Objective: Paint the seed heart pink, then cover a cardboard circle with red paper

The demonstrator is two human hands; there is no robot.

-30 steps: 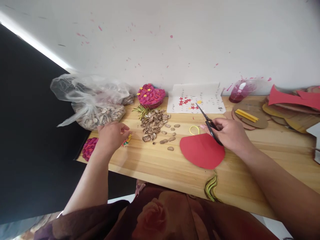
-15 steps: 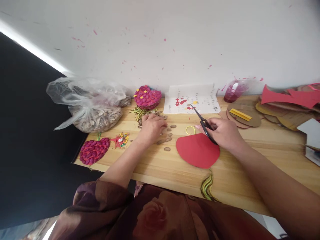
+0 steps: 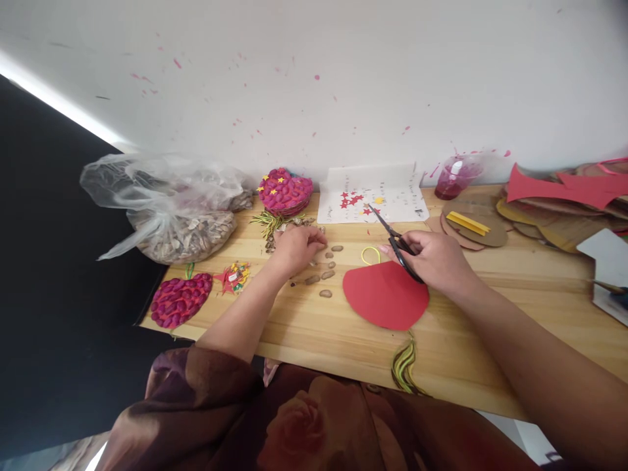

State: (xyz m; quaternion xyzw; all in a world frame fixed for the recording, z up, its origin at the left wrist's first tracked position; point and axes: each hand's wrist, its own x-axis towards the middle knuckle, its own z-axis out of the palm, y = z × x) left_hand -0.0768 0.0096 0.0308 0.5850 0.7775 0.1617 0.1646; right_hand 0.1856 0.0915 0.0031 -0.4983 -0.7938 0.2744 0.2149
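Note:
My left hand [image 3: 297, 250] hovers over or rests at a pile of small brown shells [image 3: 282, 229], thumb and fingertips pressed together; what they pinch, if anything, I cannot make out. Several loose brown shells, peanut-like in shape [image 3: 326, 275], lie just right of it. In my right hand [image 3: 436, 256] is a pair of black-handled scissors [image 3: 402, 252], blades pointing away and left. Beneath the scissors' handles lies a red rounded cutout [image 3: 385, 297] with a yellow loop [image 3: 371, 256] on top and a green-yellow tassel [image 3: 405, 367] below.
A clear plastic bag of shells [image 3: 184, 239] stands left, near a purple-and-red decorated piece [image 3: 180, 301]. Behind are stacked purple pieces [image 3: 284, 193], a white sheet [image 3: 338, 176] with paper stars, and a plastic cup [image 3: 456, 180]. Cardboard cutouts [image 3: 495, 235] lie right.
My left hand's fingers have drawn together at the tips beside the shells. My right hand keeps the scissors in almost the same place. The whole view has shifted slightly.

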